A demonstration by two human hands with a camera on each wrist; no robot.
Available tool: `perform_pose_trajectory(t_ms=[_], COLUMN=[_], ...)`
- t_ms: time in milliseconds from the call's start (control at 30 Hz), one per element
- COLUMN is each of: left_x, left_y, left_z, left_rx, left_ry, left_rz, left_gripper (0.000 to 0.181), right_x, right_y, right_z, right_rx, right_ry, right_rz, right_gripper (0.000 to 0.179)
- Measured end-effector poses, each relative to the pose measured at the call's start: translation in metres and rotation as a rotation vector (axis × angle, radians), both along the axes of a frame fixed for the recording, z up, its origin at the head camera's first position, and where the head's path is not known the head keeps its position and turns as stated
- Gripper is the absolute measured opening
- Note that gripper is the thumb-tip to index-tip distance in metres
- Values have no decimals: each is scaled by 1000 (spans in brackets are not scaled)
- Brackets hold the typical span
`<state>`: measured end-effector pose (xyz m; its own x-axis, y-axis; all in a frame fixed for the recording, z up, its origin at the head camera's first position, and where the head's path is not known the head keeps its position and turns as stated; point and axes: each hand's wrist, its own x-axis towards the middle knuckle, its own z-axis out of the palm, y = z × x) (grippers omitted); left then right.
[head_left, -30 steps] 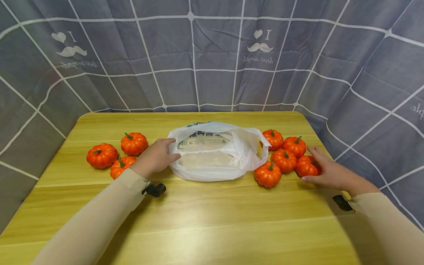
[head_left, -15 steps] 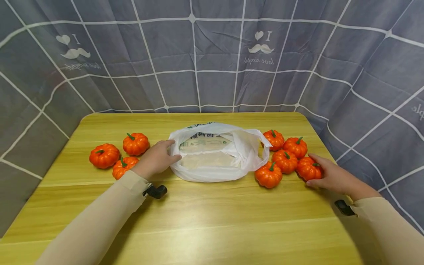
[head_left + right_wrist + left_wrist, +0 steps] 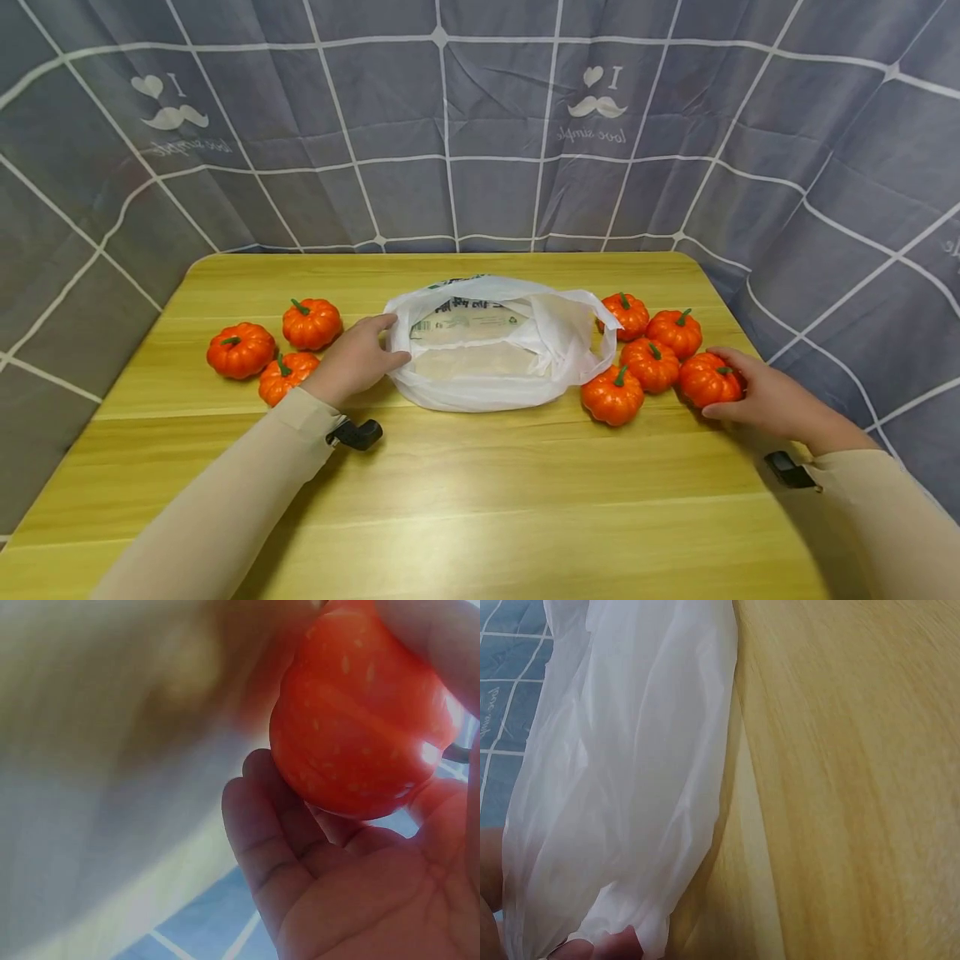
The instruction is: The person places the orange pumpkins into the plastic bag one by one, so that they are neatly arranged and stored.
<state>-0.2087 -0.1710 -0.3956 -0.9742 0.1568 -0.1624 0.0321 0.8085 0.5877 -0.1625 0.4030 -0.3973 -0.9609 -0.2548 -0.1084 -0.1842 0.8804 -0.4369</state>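
Observation:
A white plastic bag (image 3: 498, 342) lies open in the middle of the wooden table (image 3: 480, 492). My left hand (image 3: 356, 358) grips the bag's left rim; in the left wrist view the bag (image 3: 622, 780) fills the left side above my fingertips (image 3: 600, 946). My right hand (image 3: 757, 396) curls round the rightmost small orange pumpkin (image 3: 708, 379); in the right wrist view this pumpkin (image 3: 352, 727) sits between thumb and fingers (image 3: 262, 825). Three more pumpkins stand left of it, the nearest one (image 3: 613, 396) beside the bag.
Three orange pumpkins (image 3: 242, 350) stand left of the bag, one (image 3: 283, 375) just behind my left wrist. A grey checked cloth (image 3: 480, 125) hangs behind and around the table. The table's near half holds only my sleeves.
My right hand has closed round the rightmost pumpkin, which it only touched before. The left hand has stayed on the bag's rim.

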Motion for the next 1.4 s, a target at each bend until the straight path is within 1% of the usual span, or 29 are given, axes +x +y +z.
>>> perform_pose_trajectory(t_ms=[200, 333, 433, 500, 567, 633, 767, 800, 867, 967, 1133, 1300, 1400], left_x=[-1, -1, -1, -1, -1, -2, -2, -2, -2, -2, -3, -3, -3], left_y=[0, 1, 1, 1, 1, 1, 0, 0, 1, 2, 2, 1, 1], left_z=[-2, -2, -1, -1, -2, -3, -3, -4, -4, -5, -6, -8, -9], left_rx=[14, 7, 5, 5, 4, 7, 24, 29, 36, 45, 49, 61, 66], left_ry=[10, 24, 30, 33, 38, 42, 47, 48, 53, 60, 61, 65, 66], left_rz=[10, 6, 3, 2, 1, 3, 2, 1, -6, -13, -16, -16, -13], left_gripper=[78, 79, 80, 81, 81, 82, 83, 84, 84, 84, 84, 84, 84], right_x=[-2, -6, -8, -10, -11, -13, -19, -22, -28, -37, -53, -71, -84], right_y=[-2, -9, -22, -34, -51, -69, -114, -126, -149, -182, -235, -282, -302], right_z=[18, 34, 48, 58, 68, 77, 91, 94, 98, 98, 87, 65, 50], right_rx=[-38, -110, -168, -208, -222, -231, -253, -263, -288, -294, -260, -206, -203], right_ry=[23, 69, 95, 93, 88, 97, 108, 109, 90, 74, 39, -12, -32], right_rz=[0, 15, 14, 14, 7, 24, 78, 102, 137, 173, 226, 252, 251], right_gripper=[90, 87, 86, 87, 88, 89, 88, 88, 87, 87, 91, 94, 94])
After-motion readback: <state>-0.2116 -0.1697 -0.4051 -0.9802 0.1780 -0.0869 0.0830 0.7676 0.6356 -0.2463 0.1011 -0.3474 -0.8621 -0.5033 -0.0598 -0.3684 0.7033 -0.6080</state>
